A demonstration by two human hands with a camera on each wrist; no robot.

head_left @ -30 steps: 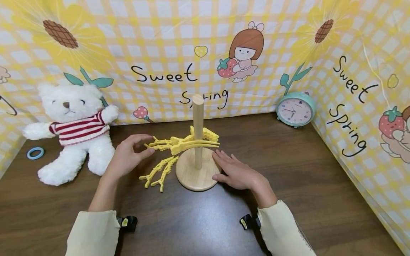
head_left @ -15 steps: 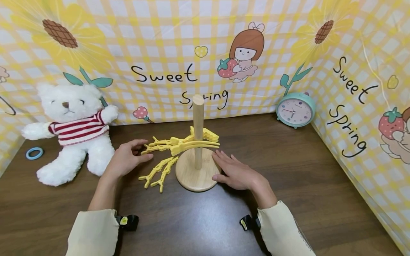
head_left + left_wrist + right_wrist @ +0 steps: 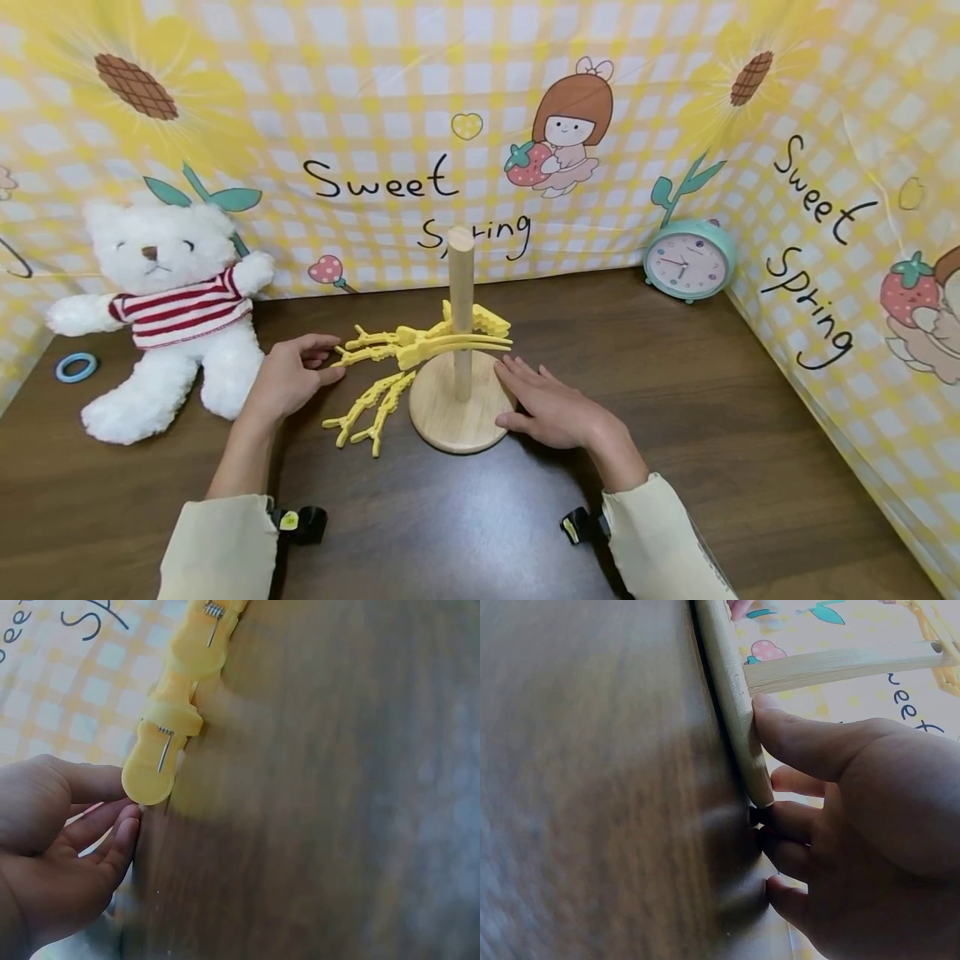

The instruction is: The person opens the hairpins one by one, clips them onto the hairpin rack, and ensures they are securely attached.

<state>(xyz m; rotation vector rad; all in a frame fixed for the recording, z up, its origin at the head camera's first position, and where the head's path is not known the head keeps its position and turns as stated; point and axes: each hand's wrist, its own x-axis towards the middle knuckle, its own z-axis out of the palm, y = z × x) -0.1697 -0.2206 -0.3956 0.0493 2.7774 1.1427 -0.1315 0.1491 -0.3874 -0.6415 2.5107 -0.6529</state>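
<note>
A round wooden base (image 3: 435, 425) with an upright wooden post (image 3: 462, 292) stands mid-table. Yellow plastic clips (image 3: 409, 355) are linked in chains beside and around the post; a lower pair of clip chains (image 3: 387, 403) fans out toward the front left. The left hand (image 3: 288, 379) has thumb and fingers at the outer end of an upper chain. In the left wrist view, fingertips lie against the rounded handle of a yellow spring clip (image 3: 148, 780). The right hand (image 3: 551, 404) rests on the base's right edge, thumb on top and fingers along the rim (image 3: 739, 705).
A white teddy bear (image 3: 183, 304) in a striped shirt sits at the back left, with a blue ring (image 3: 62, 375) beside it. A mint alarm clock (image 3: 688, 262) stands at the back right. Printed yellow-checked cloth (image 3: 360, 100) lines the back and sides.
The left hand has drawn slightly left along the upper chain, and one of its clip ends has swung down. The right hand stays on the base.
</note>
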